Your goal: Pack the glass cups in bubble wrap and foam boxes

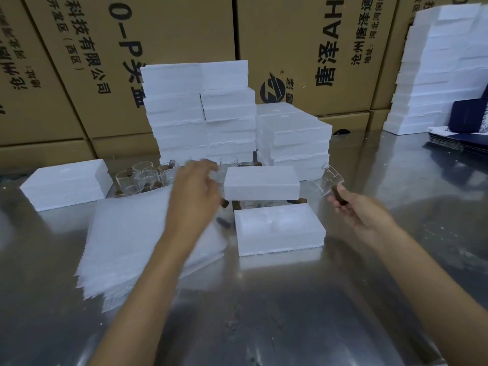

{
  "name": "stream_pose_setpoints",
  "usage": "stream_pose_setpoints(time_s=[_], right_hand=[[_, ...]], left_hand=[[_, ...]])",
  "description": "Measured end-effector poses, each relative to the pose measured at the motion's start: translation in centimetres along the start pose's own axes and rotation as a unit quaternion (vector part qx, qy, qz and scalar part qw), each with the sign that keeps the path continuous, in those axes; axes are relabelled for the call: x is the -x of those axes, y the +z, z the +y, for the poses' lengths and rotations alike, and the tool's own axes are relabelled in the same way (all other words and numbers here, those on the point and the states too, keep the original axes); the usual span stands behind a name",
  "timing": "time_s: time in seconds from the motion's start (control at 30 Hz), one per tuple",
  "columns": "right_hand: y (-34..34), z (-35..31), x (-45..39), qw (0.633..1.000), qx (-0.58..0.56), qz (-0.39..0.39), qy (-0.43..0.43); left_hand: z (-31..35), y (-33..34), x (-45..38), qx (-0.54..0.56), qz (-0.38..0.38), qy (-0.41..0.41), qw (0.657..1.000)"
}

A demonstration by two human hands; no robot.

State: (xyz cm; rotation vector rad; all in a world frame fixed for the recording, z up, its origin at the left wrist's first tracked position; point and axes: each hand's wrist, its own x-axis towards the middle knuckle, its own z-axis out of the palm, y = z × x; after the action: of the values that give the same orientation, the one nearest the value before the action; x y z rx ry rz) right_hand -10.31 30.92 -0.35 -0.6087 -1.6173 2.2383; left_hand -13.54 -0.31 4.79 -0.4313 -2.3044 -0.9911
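Judging from the layout, packing is barely begun: the right hand (361,210) pinches a brown-handled clear glass cup (328,180) at 2 o'clock, unwrapped, the left hand (195,191) reaches loosely curled toward the clustered glasses (142,178) at 11, its hold unclear, and the open white foam box (280,228) waits empty.

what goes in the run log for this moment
right hand: holds cup by its handle | left hand: reaching over wrap, grip unclear | open foam box: empty

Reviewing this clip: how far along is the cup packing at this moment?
Done: foam boxes stand stacked closed at the back, contents unseen. In hand: right hand holds a glass cup by its dark handle; left hand reaches toward the loose cups. Left: those cups, the bubble wrap sheets and the open foam tray.
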Motion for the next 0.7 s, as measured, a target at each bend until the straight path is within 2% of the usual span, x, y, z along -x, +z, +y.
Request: stream_pose_setpoints(time_s=[0.07,0.13,0.2,0.23,0.4,0.53,0.7], right_hand=[[0.2,-1.1,1.7,0.994,-0.066,-0.079,0.035],[1.2,-2.0,3.3,0.986,-0.100,-0.125,0.049],[2.8,-2.7,4.9,0.980,-0.113,-0.157,0.053],[3.7,-2.9,5.7,0.977,-0.113,-0.173,0.055],[8.2,-2.7,9.0,0.958,-0.029,-0.278,0.058],[10.8,-2.0,10.5,0.940,0.051,-0.336,0.031],[13.9,-2.0,10.9,0.907,0.170,-0.384,-0.019]], left_hand=[[-2.8,-2.7,-1.7,-0.061,0.006,-0.099,0.993],[-5.0,-4.3,-2.6,-0.137,-0.097,-0.194,0.967],[-6.1,-4.0,-2.6,-0.145,-0.194,-0.231,0.942],[-6.4,-3.5,-2.3,-0.135,-0.210,-0.238,0.939],[-7.3,-2.3,-0.7,-0.092,-0.138,-0.219,0.962],[-6.7,-3.8,-0.3,0.038,-0.073,-0.210,0.974],[-5.1,-6.3,0.1,0.149,-0.082,-0.194,0.966]])
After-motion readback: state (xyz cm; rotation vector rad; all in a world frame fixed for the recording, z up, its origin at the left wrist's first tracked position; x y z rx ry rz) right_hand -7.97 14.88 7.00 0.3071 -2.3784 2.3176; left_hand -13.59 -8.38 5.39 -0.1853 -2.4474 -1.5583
